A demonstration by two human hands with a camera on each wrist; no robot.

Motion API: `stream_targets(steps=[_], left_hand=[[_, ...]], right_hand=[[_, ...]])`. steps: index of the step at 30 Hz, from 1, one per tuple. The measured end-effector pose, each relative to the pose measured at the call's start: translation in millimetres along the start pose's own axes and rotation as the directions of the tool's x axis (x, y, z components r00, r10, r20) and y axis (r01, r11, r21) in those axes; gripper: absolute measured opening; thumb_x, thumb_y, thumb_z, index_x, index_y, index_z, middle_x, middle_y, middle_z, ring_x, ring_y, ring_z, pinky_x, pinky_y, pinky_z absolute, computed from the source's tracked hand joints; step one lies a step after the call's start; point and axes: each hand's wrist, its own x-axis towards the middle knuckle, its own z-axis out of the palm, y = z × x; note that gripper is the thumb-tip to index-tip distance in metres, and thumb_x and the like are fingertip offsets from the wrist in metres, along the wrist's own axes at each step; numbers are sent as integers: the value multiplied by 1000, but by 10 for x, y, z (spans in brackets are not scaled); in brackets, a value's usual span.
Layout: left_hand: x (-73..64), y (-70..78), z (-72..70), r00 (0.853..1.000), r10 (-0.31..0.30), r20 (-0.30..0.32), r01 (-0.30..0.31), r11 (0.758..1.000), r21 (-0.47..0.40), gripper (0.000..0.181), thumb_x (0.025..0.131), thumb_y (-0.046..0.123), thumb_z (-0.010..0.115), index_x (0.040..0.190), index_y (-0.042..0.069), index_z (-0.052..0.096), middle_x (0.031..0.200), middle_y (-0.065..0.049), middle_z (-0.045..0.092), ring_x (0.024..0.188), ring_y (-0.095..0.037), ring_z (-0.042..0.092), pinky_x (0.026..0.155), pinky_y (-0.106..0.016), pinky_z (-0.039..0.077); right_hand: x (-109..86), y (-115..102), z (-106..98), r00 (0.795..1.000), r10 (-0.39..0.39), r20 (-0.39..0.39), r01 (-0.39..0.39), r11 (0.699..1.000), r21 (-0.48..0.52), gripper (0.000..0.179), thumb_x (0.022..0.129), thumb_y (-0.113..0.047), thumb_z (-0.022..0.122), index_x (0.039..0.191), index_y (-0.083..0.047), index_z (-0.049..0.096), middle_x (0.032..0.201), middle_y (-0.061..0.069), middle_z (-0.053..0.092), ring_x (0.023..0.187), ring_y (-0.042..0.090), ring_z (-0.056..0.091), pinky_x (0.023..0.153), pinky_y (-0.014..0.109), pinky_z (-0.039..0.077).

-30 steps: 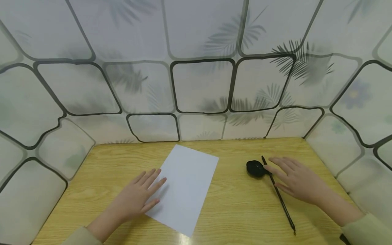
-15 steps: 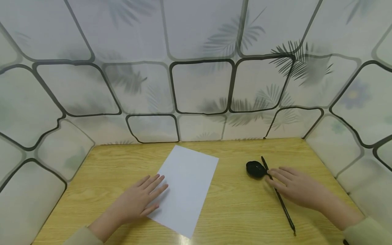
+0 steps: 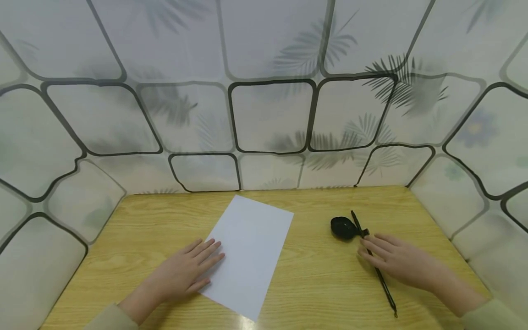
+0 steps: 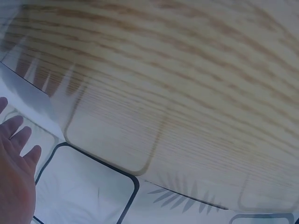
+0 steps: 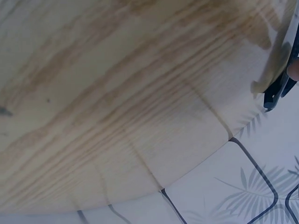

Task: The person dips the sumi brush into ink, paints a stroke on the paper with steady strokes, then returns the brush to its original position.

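A white sheet of paper (image 3: 252, 247) lies at a slant on the table. My left hand (image 3: 181, 270) has its fingers spread, the fingertips over the paper's left edge; the left wrist view shows part of this hand (image 4: 16, 172). To the right lies a thin black brush-like stick (image 3: 385, 288) with a small loop at its near end. It crosses the short handle of a round black dish (image 3: 343, 228). My right hand (image 3: 402, 261) is over the stick's middle, fingers together and fairly straight. Its underside is hidden. The right wrist view catches one fingertip (image 5: 293, 70) beside the black handle.
The wood-grain table (image 3: 309, 275) is bounded at the back and sides by white fabric walls (image 3: 272, 117) with dark outlines and leaf prints. Bare wood shows between the paper and the dish.
My right hand has drawn back slightly toward me, bringing its fingers together over the stick. My left hand has lowered a little over the paper. Stick, dish and paper keep their places.
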Motion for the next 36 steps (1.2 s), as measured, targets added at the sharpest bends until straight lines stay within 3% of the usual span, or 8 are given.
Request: stream_targets(steps=[2, 4, 15, 21, 26, 29, 32, 36], left_hand=[[-13, -8, 8, 1000, 15, -4, -15, 1000, 2, 60, 101, 45, 67, 150, 12, 59, 155, -12, 60, 143, -30, 59, 131, -27, -20], [-25, -15, 17, 1000, 30, -4, -30, 1000, 4, 59, 102, 44, 66, 151, 12, 59, 156, -12, 60, 143, -30, 59, 134, -30, -12], [-41, -1, 24, 998, 46, 36, -45, 999, -22, 60, 104, 39, 64, 155, 9, 53, 159, -10, 56, 146, -28, 56, 129, -24, -22], [-56, 16, 61, 999, 35, 39, -34, 999, -12, 59, 107, 42, 57, 157, 11, 51, 162, -10, 54, 147, -28, 54, 129, -24, -21], [-52, 50, 106, 999, 23, 42, -22, 999, -25, 59, 108, 42, 55, 158, 11, 49, 163, -11, 52, 148, -28, 54, 129, -24, -21], [-37, 75, 116, 1000, 21, 21, -20, 1000, -19, 59, 107, 42, 56, 157, 11, 51, 162, -11, 54, 146, -28, 56, 129, -24, -19], [-18, 105, 126, 1000, 21, 3, -21, 1000, -23, 59, 107, 42, 56, 156, 11, 51, 161, -12, 54, 146, -28, 56, 129, -25, -18], [4, 152, 144, 1000, 11, -4, -11, 999, -41, 59, 106, 41, 58, 157, 10, 51, 162, -12, 53, 147, -27, 55, 133, -24, -10]], right_hand=[[-10, -11, 35, 1000, -6, -22, 5, 1000, -12, 58, 113, -1, 12, 139, -16, 61, 139, 11, 72, 122, 25, 71, 133, 39, -12], [-16, -25, 74, 999, -9, -39, 8, 1000, -21, 79, 109, -2, -12, 137, -17, 61, 137, 10, 72, 121, 24, 71, 133, 39, -11], [-25, -47, 128, 996, -52, -79, 45, 995, -88, 75, 106, 9, -6, 157, -15, 44, 134, 5, 73, 123, 16, 68, 135, 41, -5], [3, -64, 133, 993, -72, -93, 63, 993, -104, 73, 108, 8, -6, 132, -15, 59, 130, 3, 74, 117, 17, 70, 134, 43, -5], [7, -80, 171, 987, -90, -130, 76, 991, -112, 72, 109, 9, -3, 124, -15, 64, 127, 2, 75, 115, 17, 72, 135, 40, 0], [5, -90, 184, 983, -94, -155, 76, 990, -119, 71, 110, 9, 0, 121, -15, 66, 124, 2, 76, 113, 16, 73, 133, 38, 26], [14, -97, 185, 981, -97, -169, 76, 989, -125, 69, 111, 9, 3, 118, -15, 68, 122, 2, 77, 111, 15, 73, 110, 34, 53], [33, -97, 187, 977, -103, -188, 81, 989, -122, 68, 111, 10, 5, 113, -14, 69, 117, 3, 77, 106, 16, 73, 90, 34, 60]])
